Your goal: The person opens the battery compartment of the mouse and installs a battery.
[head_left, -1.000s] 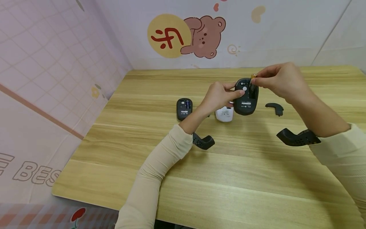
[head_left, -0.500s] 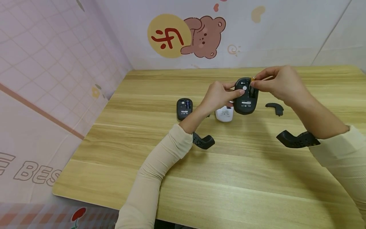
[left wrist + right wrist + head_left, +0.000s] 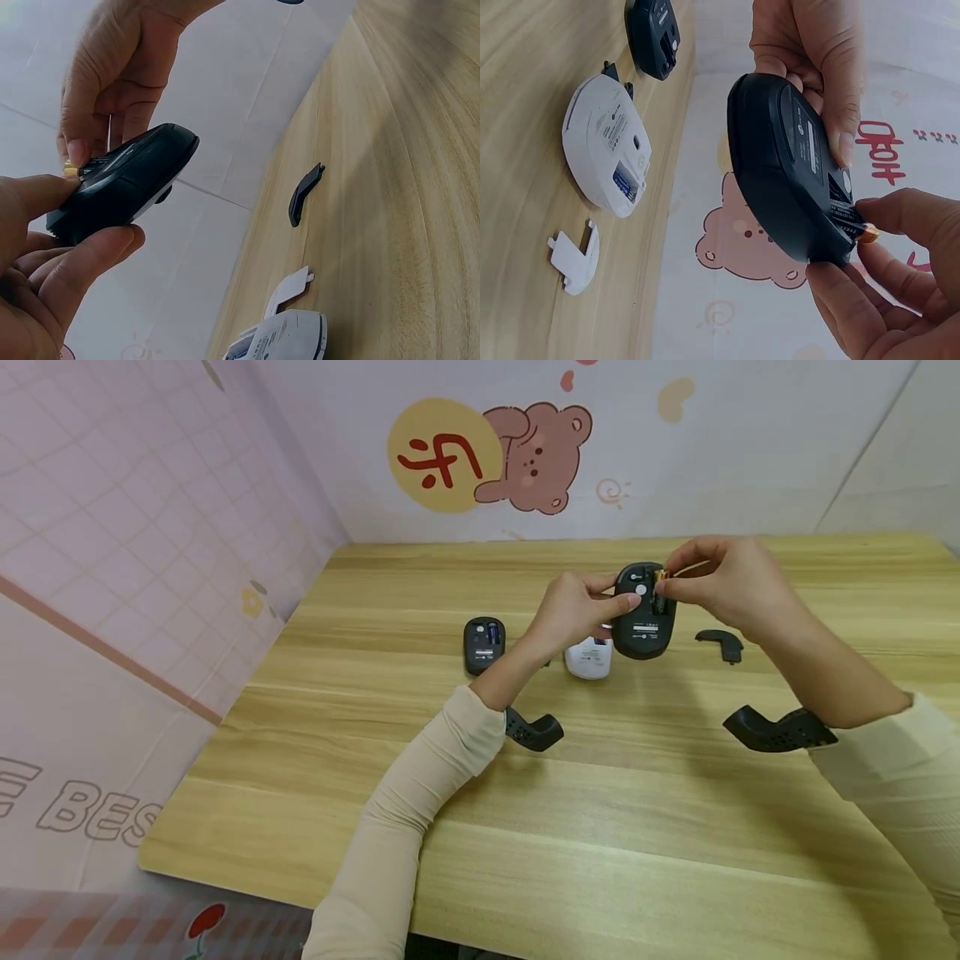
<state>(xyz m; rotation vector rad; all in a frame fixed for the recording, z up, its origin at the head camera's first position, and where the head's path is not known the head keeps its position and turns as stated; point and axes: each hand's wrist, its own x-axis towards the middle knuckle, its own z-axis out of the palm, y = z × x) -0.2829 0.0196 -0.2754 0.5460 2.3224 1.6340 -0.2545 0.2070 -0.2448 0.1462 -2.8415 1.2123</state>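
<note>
My left hand (image 3: 577, 610) grips a black computer mouse (image 3: 643, 631) above the table, its underside turned up and its battery slot uncovered. In the right wrist view, the thumb of that hand lies on the mouse's underside. My right hand (image 3: 731, 577) pinches a black-and-gold battery (image 3: 849, 219) at the slot. Most of the battery lies along the slot, with its gold end tilted out between thumb and finger. Other fingers of the right hand touch the mouse's end in the right wrist view.
A white mouse (image 3: 607, 139) lies upturned with a battery in its slot, its white cover (image 3: 574, 259) beside it. Further left is a second black mouse (image 3: 483, 647), also upturned, holding a blue battery. A black battery cover (image 3: 723, 643) lies on the table (image 3: 600, 827) at right.
The right hand has moved slightly down and left, and the battery has gone lower into the mouse's slot. The left hand stays nearly still around the mouse.
</note>
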